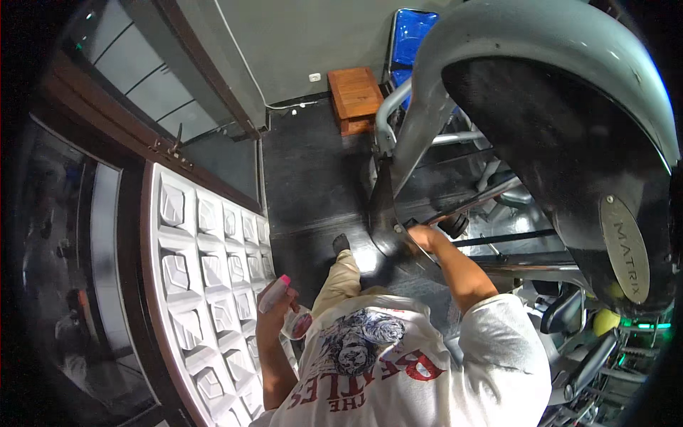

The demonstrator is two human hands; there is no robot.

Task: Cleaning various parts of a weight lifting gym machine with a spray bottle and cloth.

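Observation:
My left hand [284, 305] is wrapped around a clear spray bottle [299, 324] with a pink nozzle tip [285, 278]. The bottle is tilted and held close to my left hip. My right arm reaches forward to a grey and black Matrix gym machine [533, 32]. Against the edge of its dark lower panel [385, 224] is my right hand [422, 238]; the fingers are partly hidden there, and whether they hold anything cannot be seen.
A white wall of raised square panels [213, 267] runs along my left, beside a brown-framed glass door [187, 155]. Ahead stand a wooden step box [356, 93] and a blue chair [413, 37]. A white cable [240, 56] runs down the wall to the dark floor [304, 165]. More gym equipment [565, 315] fills the right.

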